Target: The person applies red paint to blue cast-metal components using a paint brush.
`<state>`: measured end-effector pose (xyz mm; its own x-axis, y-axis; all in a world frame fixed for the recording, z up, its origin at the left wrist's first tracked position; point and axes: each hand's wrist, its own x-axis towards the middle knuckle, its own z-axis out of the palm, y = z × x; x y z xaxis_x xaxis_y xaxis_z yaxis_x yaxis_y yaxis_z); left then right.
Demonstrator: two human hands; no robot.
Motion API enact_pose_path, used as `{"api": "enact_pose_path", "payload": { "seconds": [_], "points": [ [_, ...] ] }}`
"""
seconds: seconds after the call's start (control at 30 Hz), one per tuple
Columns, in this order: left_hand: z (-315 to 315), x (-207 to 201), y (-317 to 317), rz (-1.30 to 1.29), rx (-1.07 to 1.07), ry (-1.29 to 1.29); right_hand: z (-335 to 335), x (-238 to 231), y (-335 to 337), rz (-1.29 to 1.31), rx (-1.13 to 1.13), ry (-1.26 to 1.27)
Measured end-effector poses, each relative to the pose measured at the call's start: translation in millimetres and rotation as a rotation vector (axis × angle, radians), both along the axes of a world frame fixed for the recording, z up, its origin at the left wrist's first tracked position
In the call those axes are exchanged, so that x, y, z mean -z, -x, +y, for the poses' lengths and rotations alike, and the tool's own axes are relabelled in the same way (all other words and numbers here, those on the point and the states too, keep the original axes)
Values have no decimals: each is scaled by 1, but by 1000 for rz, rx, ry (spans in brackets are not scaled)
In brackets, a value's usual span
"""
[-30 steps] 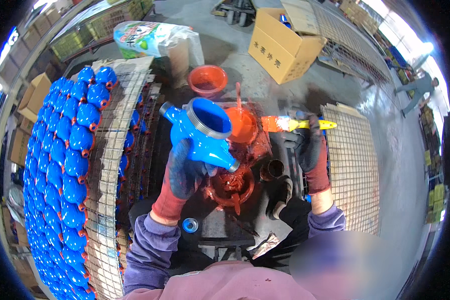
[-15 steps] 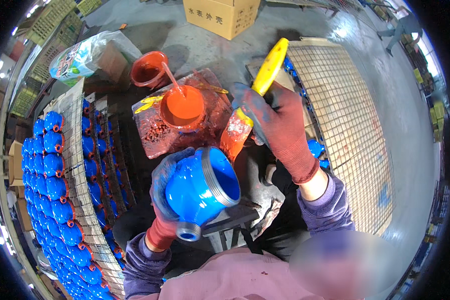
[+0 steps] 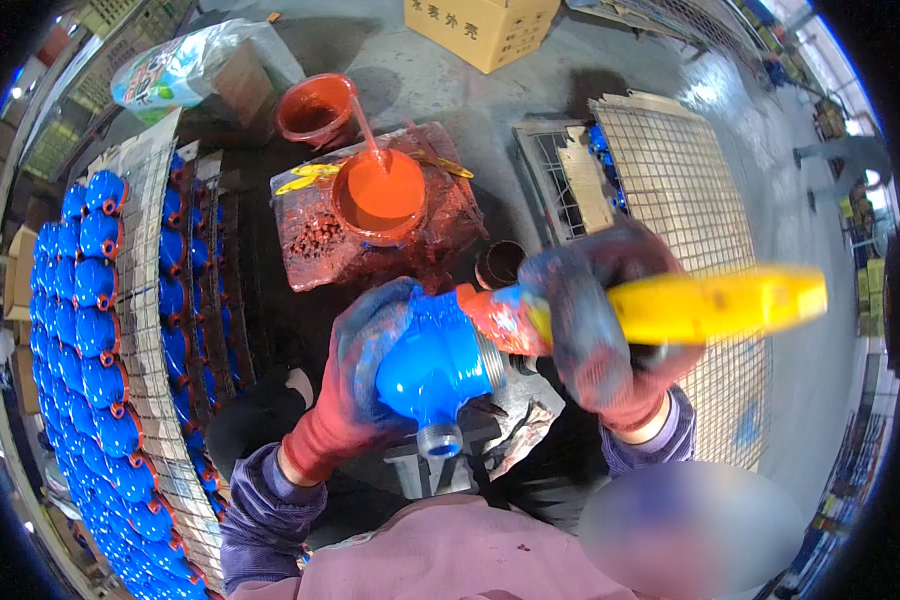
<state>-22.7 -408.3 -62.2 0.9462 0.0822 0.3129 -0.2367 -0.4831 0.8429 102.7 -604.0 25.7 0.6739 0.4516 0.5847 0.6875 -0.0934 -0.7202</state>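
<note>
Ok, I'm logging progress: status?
Left red-gloved hand grips glossy blue metal fitting. Right red-gloved hand holds yellow-handled paintbrush, red bristles at fitting's far end. Nothing visibly blocking.

Left side of the blue threaded pipe body [image 3: 425,365] is hidden under the left gloved hand [image 3: 355,365]; its big threaded mouth faces away, so no view into the bore. Middle of the yellow-handled paintbrush [image 3: 720,305] is covered by the right gloved hand [image 3: 615,320], handle blurred. Cardboard carton [image 3: 485,30] cut by top edge, pink garment [image 3: 420,555] by bottom. Blurred oval [image 3: 690,530] masks lower right. Blue parts [image 3: 601,150] mostly hidden under right-hand mesh rack [image 3: 680,190]. Person [image 3: 850,165] at right: too small and smeared for detail.
</note>
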Motion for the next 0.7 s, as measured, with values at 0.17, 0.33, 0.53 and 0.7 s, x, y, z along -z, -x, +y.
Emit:
{"api": "enact_pose_path", "payload": {
  "seconds": [0.17, 0.33, 0.53, 0.7],
  "points": [
    [1, 1, 3, -187, -121, -52, -2, -14, 12, -465, -70, 188],
    [-2, -8, -2, -77, -219, 325, -9, -14, 11, -531, -334, 248],
    [10, -24, 4, 203, -190, 1003, -13, 1, 15, -536, -396, 308],
    [23, -15, 13, 275, 43, 1429, 2, 4, 11, -551, -414, 289]
  ]
}}
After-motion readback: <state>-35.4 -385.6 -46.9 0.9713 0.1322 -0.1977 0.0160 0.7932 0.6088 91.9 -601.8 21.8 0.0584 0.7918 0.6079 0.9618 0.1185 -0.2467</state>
